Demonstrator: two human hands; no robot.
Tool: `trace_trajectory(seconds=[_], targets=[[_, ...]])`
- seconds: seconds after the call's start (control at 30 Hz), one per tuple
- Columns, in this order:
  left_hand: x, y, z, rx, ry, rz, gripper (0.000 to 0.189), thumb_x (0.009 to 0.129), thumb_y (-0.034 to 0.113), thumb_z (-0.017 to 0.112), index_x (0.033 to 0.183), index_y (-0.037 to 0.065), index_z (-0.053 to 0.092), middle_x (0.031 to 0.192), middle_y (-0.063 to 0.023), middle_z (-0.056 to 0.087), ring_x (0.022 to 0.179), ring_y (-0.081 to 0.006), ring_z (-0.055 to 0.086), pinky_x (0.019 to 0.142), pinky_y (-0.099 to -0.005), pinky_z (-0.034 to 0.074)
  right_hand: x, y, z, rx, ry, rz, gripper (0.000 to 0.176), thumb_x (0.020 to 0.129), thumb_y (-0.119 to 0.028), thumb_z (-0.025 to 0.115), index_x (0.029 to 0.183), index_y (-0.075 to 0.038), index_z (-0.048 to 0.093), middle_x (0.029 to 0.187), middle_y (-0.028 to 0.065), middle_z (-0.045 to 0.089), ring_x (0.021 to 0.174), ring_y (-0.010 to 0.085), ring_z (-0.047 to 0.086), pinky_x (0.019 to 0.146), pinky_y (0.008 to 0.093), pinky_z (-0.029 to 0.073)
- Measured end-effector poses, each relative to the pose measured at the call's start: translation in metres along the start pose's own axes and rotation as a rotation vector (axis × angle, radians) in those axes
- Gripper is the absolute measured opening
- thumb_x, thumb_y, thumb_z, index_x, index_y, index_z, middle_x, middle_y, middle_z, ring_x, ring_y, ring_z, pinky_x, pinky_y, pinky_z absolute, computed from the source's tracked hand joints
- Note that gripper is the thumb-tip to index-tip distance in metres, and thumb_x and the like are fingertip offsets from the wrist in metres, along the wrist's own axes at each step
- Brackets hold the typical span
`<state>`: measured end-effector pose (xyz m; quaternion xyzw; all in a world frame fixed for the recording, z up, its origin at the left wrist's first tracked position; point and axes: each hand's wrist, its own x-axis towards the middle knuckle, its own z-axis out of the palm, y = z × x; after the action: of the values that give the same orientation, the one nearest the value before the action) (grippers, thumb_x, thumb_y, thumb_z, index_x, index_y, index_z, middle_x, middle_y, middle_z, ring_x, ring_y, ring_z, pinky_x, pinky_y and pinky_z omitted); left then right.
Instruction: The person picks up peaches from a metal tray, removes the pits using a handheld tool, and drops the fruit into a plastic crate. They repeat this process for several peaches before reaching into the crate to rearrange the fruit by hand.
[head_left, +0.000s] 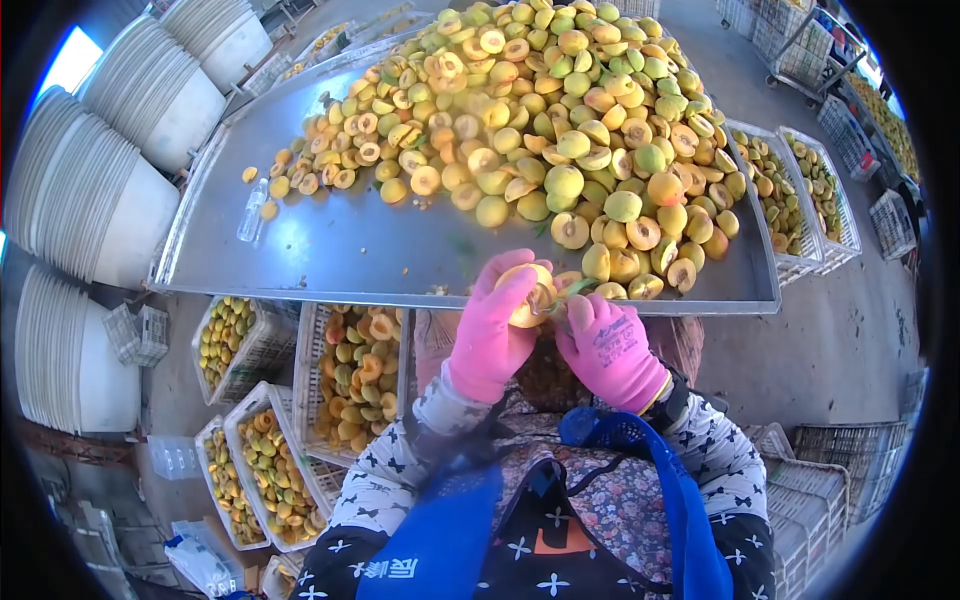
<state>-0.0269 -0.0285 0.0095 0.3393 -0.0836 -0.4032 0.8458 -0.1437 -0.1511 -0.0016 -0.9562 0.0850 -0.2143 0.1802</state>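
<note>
Both of my hands wear pink gloves and meet at the table's front edge. My left hand is wrapped round a cut yellow fruit, its orange inside partly showing. Close on its right, my right hand has its fingers closed near the fruit; a bit of green shows at the fingertips, and what they hold is too small to name. Behind the hands, a large heap of halved and whole yellow-green fruits lies on the metal table.
A clear plastic bottle lies on the table's left part. Crates of fruit stand below left and beyond the right edge. Stacked white tubs line the left side. More crates are stacked at lower right.
</note>
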Motion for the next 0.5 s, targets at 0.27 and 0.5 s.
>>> trace_trajectory(seconds=[0.27,0.5], targets=[[-0.006,-0.015,0.006,0.060,0.190,0.168,0.034,0.096,0.009,0.058,0.129,0.008,0.049,0.117,-0.0120,0.061,0.108,-0.0251,0.060,0.094,-0.0390,0.051,-0.005,-0.022,0.025,0.280,-0.099,0.166,0.030,0.087,-0.019,0.063,0.111,-0.003,0.054,0.085,0.0150,0.063,0.077,0.0369,0.064,0.066,0.0465,0.052],[-0.007,0.007,0.001,0.073,0.046,0.035,0.032,0.094,0.008,0.062,0.125,0.007,0.053,0.116,-0.0112,0.061,0.107,-0.0250,0.060,0.095,-0.0405,0.051,-0.004,-0.012,0.016,0.047,-0.071,0.005,0.024,0.089,-0.024,0.061,0.103,-0.006,0.054,0.088,0.0130,0.060,0.072,0.0302,0.064,0.064,0.0439,0.050]])
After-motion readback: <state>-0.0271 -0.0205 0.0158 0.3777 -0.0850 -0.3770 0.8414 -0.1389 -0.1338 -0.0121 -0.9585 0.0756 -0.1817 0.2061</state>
